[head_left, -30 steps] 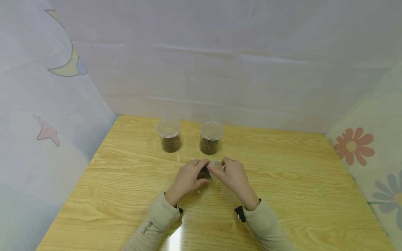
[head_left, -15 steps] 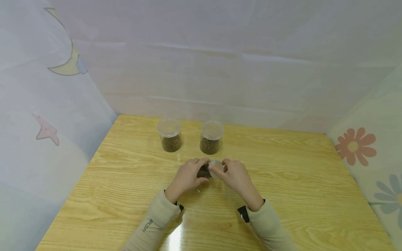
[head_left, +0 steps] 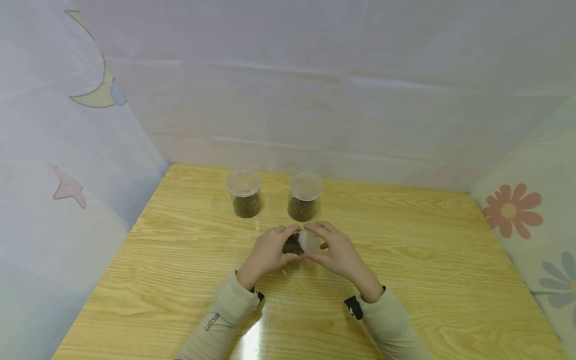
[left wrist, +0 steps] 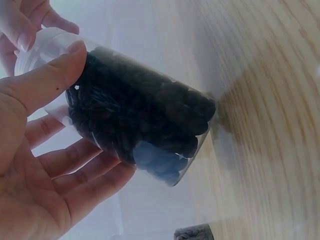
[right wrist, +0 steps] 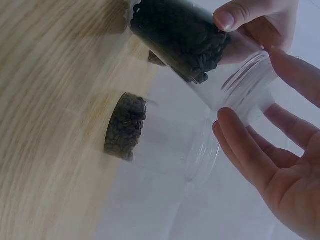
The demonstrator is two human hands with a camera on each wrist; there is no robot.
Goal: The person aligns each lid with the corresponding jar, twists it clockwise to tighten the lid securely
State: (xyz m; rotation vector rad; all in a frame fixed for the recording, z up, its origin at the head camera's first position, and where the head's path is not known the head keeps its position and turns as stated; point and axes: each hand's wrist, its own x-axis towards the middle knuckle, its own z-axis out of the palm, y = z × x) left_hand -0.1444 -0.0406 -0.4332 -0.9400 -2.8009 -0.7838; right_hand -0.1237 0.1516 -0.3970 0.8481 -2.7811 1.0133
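A clear plastic jar (left wrist: 140,110) part-filled with dark beans is tilted over the table, its base lowest in the left wrist view. My left hand (head_left: 266,251) grips the jar's body, the thumb on one side and the fingers on the other. At its upper end is a clear screw lid (right wrist: 246,86) with a ridged rim. My right hand (head_left: 339,254) holds this lid, thumb and fingertips spread around its rim. Its palm faces the lid in the right wrist view.
Two more clear lidded jars stand behind the hands, a left one (head_left: 246,202) and a right one (head_left: 302,206), each with brown beans in the bottom. The wooden table (head_left: 427,260) ends at a pale curtain (head_left: 288,100) behind.
The right hand has shifted its grip: its thumb moved off the top of the lid to the near side, and its fingers reach further over the far side. The left hand stays put.
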